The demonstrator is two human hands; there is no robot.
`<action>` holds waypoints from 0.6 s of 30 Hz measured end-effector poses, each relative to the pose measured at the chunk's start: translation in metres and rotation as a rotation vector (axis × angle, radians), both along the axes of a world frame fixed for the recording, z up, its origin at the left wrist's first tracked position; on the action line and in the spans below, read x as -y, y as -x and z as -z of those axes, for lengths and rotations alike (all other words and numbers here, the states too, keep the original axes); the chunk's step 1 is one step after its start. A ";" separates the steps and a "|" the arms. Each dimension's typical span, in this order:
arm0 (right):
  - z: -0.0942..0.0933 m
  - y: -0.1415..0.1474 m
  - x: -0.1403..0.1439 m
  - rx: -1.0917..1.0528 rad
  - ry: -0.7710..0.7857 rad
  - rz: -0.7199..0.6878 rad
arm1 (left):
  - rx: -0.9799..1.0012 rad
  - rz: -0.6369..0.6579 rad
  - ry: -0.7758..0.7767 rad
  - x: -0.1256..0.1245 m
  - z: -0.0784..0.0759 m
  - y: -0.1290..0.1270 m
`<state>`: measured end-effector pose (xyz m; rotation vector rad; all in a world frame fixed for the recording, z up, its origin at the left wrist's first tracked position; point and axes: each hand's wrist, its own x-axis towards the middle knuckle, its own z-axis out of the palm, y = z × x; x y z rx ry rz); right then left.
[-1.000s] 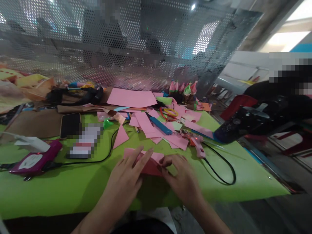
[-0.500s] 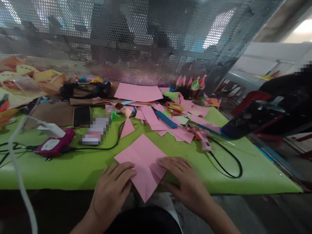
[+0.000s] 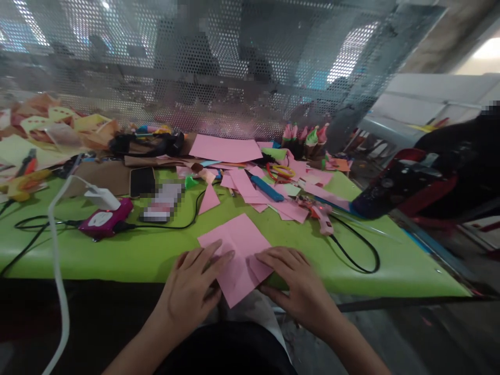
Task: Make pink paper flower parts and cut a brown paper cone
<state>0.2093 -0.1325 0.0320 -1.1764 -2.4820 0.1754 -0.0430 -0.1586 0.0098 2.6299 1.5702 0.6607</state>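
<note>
Both hands are hiding the lower corners of the pink sheet (image 3: 238,250), which is lying at the near edge of the green table (image 3: 117,250), its tip hanging over. The left hand (image 3: 191,291) and right hand (image 3: 299,284) are pressing flat on it, fingers spread, gripping nothing. Behind, pink scraps (image 3: 273,203), a glue gun (image 3: 322,221) and its black cord (image 3: 359,255) are crowding the table. A mesh screen (image 3: 219,67) is blurring whatever stands beyond.

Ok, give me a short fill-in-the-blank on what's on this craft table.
1. Both hands, left hand and right hand, press flat on a sheet of ____ paper.
2. The table is covered in ____ green.
3. The glue gun trails a ____ cord.

Missing words: pink; lime; black
</note>
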 end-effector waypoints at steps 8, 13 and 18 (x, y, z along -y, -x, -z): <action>0.001 -0.004 0.001 0.015 0.011 0.025 | 0.001 0.012 0.039 -0.002 0.000 0.001; 0.004 -0.004 0.002 0.037 -0.005 0.037 | 0.040 -0.010 0.033 -0.002 0.001 -0.001; 0.008 0.008 0.007 0.013 -0.096 0.012 | 0.097 -0.014 -0.013 -0.006 -0.004 -0.011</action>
